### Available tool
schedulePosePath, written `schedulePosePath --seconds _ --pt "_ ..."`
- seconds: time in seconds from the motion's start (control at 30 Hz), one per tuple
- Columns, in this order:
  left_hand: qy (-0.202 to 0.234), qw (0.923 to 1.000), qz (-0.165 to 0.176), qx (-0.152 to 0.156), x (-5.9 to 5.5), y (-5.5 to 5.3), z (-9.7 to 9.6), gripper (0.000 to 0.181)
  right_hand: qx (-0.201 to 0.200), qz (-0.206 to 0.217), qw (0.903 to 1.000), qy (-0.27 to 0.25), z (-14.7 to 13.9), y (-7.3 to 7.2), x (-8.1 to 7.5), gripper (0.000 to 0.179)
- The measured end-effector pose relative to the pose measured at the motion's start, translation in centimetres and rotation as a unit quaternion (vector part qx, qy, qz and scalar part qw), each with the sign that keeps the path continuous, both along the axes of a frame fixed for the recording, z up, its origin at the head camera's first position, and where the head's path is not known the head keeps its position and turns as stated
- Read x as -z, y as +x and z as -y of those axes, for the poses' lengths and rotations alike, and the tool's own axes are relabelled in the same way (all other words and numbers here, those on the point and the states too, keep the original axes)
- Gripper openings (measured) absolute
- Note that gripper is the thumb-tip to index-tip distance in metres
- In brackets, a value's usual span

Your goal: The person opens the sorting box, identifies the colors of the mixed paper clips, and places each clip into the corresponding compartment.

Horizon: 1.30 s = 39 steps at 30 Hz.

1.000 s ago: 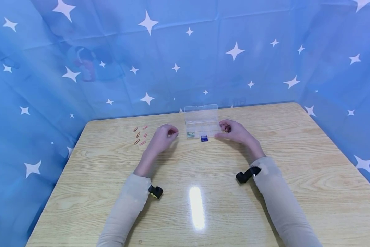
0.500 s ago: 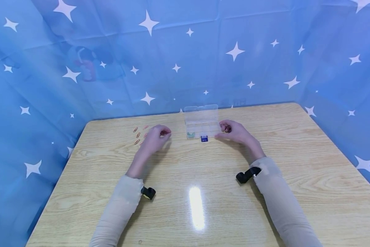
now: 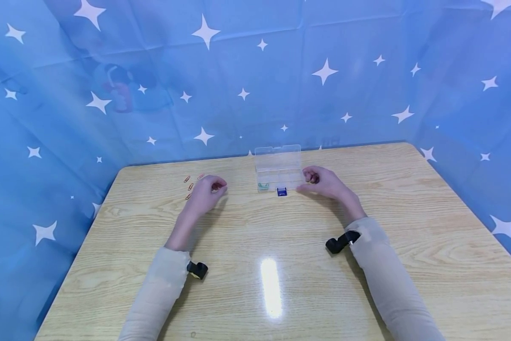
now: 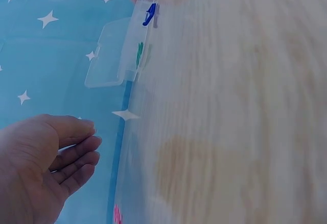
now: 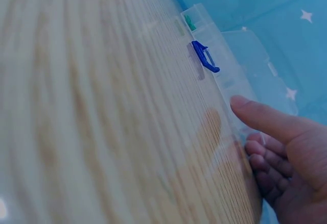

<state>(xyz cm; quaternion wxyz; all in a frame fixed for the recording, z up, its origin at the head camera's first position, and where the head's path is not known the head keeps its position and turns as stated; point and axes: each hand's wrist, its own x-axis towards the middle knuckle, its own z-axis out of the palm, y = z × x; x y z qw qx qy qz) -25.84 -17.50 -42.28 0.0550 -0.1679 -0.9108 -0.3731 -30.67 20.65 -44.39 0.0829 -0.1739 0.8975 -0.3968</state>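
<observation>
From where I stand, a clear plastic box (image 3: 281,176) sits with its lid raised near the wooden table's (image 3: 255,227) back edge. The person's right hand (image 3: 324,182) holds the box's right end, thumb at the front corner. The left hand (image 3: 204,192) hangs left of the box, well apart, bare fingers loosely bent, thumb narrowly near them. Green wire clips (image 3: 263,186) lie in its left front compartment; a dark-blue plastic catch (image 3: 282,192) juts from its front; orange-brown paper clips (image 3: 190,186) lie farther left.
</observation>
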Motion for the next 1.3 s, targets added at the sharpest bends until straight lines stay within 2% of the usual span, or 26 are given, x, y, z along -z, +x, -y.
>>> schedulePosePath --seconds 0.37,0.8,1.3 --pt "-0.001 0.9999 -0.013 -0.011 0.1 0.1 1.8 0.016 0.003 0.005 1.0000 0.000 -0.1 -0.1 0.1 0.045" --pt "-0.009 0.9994 -0.008 -0.032 0.3 0.4 4.0 0.017 0.001 0.005 1.0000 -0.001 -0.1 -0.1 0.1 0.045" --pt "-0.030 0.9969 0.015 -0.071 0.4 1.3 6.2 0.017 0.005 0.008 1.0000 0.000 -0.1 -0.2 0.2 0.047"
